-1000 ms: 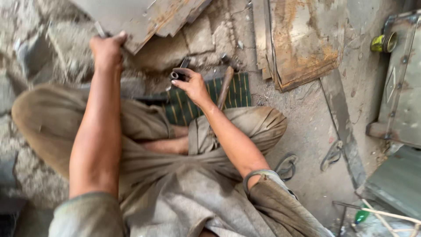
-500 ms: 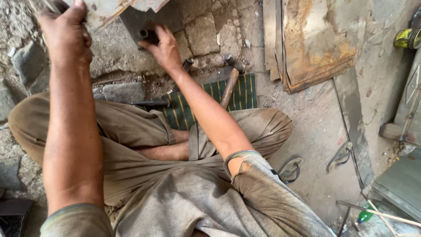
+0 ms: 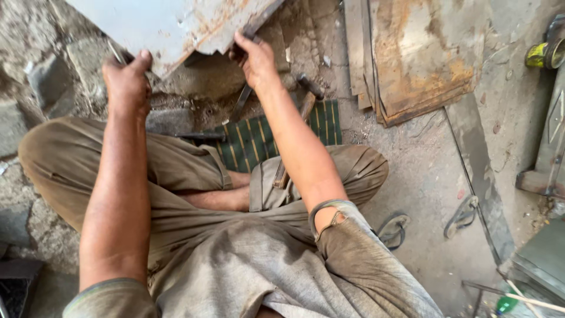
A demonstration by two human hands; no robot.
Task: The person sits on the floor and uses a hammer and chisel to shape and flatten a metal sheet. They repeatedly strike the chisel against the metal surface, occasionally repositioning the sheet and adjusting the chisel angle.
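Note:
I sit cross-legged on the ground. A large grey metal sheet (image 3: 170, 23) with rusty streaks lies tilted in front of me. My left hand (image 3: 126, 82) grips its lower left edge. Its lower right edge is clasped by my right hand (image 3: 254, 58), next to a dark metal bar (image 3: 242, 100) that slants down from under the sheet. A hammer with a wooden handle (image 3: 306, 103) lies on a green striped cloth (image 3: 259, 138) between my knees.
Rusty metal plates (image 3: 418, 56) are stacked at the right. A flat steel strip (image 3: 479, 176) lies on the concrete. Sandals (image 3: 394, 229) sit by my right knee. Green metal boxes (image 3: 544, 259) stand at far right, a yellow tool (image 3: 538, 54) above them. Stones border the left.
Both hands rose to the metal sheet and took hold of its lower edges. The right hand moved from near the cloth up to the sheet's right edge.

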